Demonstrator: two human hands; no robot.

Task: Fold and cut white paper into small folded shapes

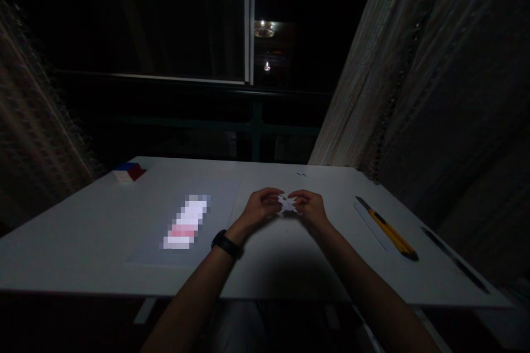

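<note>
Both my hands meet over the middle of a white table. Between them is a small white folded paper piece with pointed tips. My left hand has its fingers curled and pinches the paper's left side; a black watch sits on that wrist. My right hand is curled too and pinches the paper's right side. The paper is held just above the table surface.
A grey sheet with a blurred patch lies left of my hands. A yellow utility knife and a white ruler lie to the right, a dark strip further right. A colour cube stands at the far left corner. Curtains hang on both sides.
</note>
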